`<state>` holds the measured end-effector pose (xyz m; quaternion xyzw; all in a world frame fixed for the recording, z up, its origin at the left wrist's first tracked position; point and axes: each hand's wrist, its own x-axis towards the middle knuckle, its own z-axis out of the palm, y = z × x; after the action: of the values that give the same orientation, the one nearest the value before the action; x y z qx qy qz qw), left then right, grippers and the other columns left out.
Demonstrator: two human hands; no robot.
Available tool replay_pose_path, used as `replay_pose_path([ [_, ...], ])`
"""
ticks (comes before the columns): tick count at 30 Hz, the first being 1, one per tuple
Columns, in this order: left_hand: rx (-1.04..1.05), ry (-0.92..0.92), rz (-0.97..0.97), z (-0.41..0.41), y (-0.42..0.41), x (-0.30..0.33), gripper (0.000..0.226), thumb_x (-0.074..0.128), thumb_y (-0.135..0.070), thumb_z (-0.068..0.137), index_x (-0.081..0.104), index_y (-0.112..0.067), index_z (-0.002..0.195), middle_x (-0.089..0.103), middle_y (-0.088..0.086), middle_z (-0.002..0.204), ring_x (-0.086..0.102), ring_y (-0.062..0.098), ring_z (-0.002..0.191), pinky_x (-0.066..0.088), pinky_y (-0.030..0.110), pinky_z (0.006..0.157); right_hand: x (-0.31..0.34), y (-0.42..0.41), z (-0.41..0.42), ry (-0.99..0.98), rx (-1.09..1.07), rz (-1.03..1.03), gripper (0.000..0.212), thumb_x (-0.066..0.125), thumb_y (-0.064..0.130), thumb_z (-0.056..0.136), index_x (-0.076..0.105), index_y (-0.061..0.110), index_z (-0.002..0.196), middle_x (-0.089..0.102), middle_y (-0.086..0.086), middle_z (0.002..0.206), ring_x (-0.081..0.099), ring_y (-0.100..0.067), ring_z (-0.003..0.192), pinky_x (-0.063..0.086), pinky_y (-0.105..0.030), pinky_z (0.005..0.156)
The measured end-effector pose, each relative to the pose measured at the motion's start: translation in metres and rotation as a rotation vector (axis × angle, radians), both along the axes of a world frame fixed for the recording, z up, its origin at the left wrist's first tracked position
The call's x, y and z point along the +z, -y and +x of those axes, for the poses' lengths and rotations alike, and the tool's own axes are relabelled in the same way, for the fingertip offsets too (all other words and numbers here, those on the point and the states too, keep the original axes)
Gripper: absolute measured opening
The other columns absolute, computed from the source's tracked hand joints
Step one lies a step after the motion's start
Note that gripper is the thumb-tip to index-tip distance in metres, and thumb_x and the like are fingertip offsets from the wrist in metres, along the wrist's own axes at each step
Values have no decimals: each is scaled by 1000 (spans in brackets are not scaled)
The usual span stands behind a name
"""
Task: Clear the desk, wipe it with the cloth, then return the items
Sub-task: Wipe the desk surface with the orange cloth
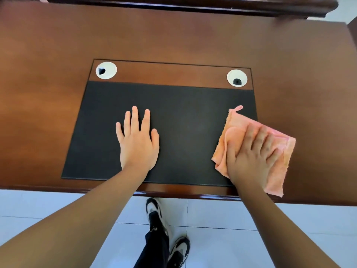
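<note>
The desk (48,78) is a glossy reddish-brown wood with a faint grain and a darker brown far edge. Set into its top is a plain matte black pad (183,132), outlined by a thin dark line. Above the pad runs a strip of the same reddish-brown wood carrying two white round cable covers (106,70), each with a black opening. The cloth (278,155) is a plain peach-pink, with a slightly deeper pink band near one edge. The floor (289,229) is white tile with thin dark grout lines. The shoes (154,209) are white and grey with black panels. The trouser leg (154,246) is black.
</note>
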<state>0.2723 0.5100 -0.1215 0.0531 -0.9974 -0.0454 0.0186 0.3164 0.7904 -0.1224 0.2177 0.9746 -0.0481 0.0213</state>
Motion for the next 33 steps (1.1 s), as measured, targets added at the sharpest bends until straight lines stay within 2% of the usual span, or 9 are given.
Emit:
replay_pose_path([
  [9,7,30,-39,-4,-1,0,62,17,-45,108,23,-24,166,19,12,174,16,34,161,18,59,128,6,83,-31,58,177,6,84,7,69,103,8,18,170,9,-17,176,10,-45,161,3,-66,128],
  [13,-11,51,-35,-3,0,2,62,12,-44,108,21,-24,166,17,12,174,15,34,161,19,59,127,5,114,-45,72,254,-34,82,11,68,104,3,21,170,2,-15,177,-1,-41,163,-2,-66,127],
  [18,-24,67,-40,-3,-1,7,62,11,-42,107,22,-23,165,17,13,174,15,34,161,19,59,127,5,137,-62,58,434,-99,72,11,68,105,-3,37,169,-9,-10,178,-10,-40,163,-9,-66,126],
  [20,-20,57,-6,-4,-1,8,61,14,-41,108,26,-23,165,19,12,174,16,33,161,18,58,128,3,129,-65,57,486,-118,70,11,68,106,-4,40,168,-10,-6,178,-12,-35,163,-9,-63,127],
  [23,35,-23,114,-5,3,7,51,39,-34,108,43,-25,157,33,8,168,28,30,156,20,53,127,0,101,-68,30,489,-123,71,13,69,105,4,40,169,-4,0,179,-7,-28,165,-6,-57,130],
  [25,65,-95,202,-18,6,11,41,52,-30,101,58,-26,142,47,6,153,42,30,143,29,49,120,-2,80,-71,25,457,-104,73,12,70,104,6,39,169,-4,1,179,-6,-27,165,-5,-56,130],
  [27,52,-142,242,-43,8,17,33,56,-27,96,64,-24,128,50,3,140,49,29,130,34,46,114,-2,58,-76,15,416,-90,75,11,71,102,5,38,169,-4,1,179,-7,-26,165,-4,-56,131],
  [30,-24,-148,207,-89,9,24,39,56,-25,98,59,-23,137,44,6,153,42,28,141,31,47,119,-1,26,-87,13,318,-96,77,12,72,100,7,39,169,-3,1,179,-7,-24,165,-3,-56,131],
  [33,-45,-101,171,-134,14,24,49,48,-29,104,47,-24,153,30,9,168,27,29,155,20,47,127,-1,-4,-99,14,225,-103,78,12,73,98,8,39,169,-3,3,179,-8,-20,164,-6,-54,130],
])
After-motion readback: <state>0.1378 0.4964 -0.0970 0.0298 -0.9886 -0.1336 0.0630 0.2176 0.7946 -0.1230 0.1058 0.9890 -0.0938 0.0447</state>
